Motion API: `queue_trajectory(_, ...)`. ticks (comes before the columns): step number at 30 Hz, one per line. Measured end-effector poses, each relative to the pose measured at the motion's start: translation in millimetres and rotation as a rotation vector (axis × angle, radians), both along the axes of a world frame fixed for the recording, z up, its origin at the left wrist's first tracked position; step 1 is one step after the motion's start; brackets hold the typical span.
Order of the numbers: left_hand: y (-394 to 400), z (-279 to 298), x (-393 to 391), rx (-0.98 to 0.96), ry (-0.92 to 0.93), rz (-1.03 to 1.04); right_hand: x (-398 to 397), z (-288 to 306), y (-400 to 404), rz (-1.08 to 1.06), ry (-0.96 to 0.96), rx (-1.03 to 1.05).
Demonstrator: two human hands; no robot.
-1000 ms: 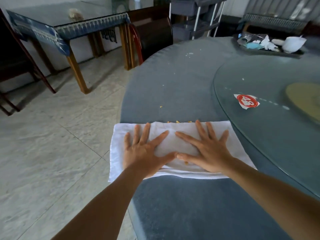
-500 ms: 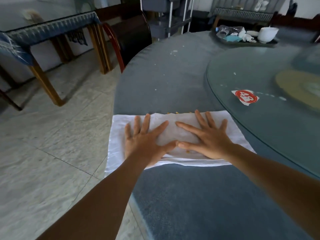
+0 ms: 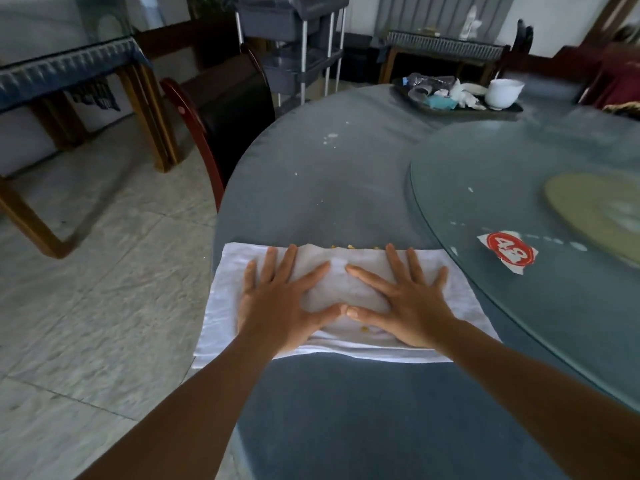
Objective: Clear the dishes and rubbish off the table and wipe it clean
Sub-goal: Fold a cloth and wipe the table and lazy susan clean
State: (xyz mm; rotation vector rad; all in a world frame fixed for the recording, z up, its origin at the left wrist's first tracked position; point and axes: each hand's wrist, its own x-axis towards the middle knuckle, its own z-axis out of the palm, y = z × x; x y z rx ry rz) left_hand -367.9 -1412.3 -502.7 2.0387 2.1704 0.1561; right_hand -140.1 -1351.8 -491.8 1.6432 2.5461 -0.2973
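White cloth point(image 3: 460, 289) flat on grey table point(image 3: 346, 174); yellow crumbs point(image 3: 349, 247) along far edge.

- both bare forearms reach forward from the bottom of the view and converge toward the white cloth point(image 3: 225, 299).
- the left hand point(image 3: 280, 306) lies palm down on the left half of the cloth, fingers straight and spread, thumb angled inward.
- the right hand point(image 3: 408, 303) lies palm down on the right half of the cloth, fingers straight and fanned apart.
- the two thumb tips meet, or nearly so, at the middle of the cloth; index fingers angle toward each other above them.
- neither hand curls around the cloth; both press flat on it.
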Motion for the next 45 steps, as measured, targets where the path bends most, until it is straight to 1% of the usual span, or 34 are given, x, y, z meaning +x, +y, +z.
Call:
queue_trajectory(8, 75, 0, -45, 0.024, -0.013, -0.080, -41, 0, 57, -0.094, -0.001, -0.037)
queue_trajectory(11, 115, -2, -66, 0.040, -0.014, -0.109, -60, 2, 89, -0.122, 0.008, -0.042)
queue_trajectory(20, 267, -5, -123, 0.052, -0.024, -0.242, -115, -2, 208, -0.282, 0.044, -0.027)
queue_trajectory(25, 331, -5, -136, 0.029, -0.034, -0.304, -129, -2, 256, -0.330, 0.022, -0.024)
queue_trajectory(33, 419, -7, -146, 0.045, -0.046, -0.382, -143, 0, 325, -0.413, 0.030, -0.041)
queue_trajectory(45, 601, -7, -140, 0.019, -0.041, -0.501, -146, -5, 470, -0.583, 0.041, -0.019)
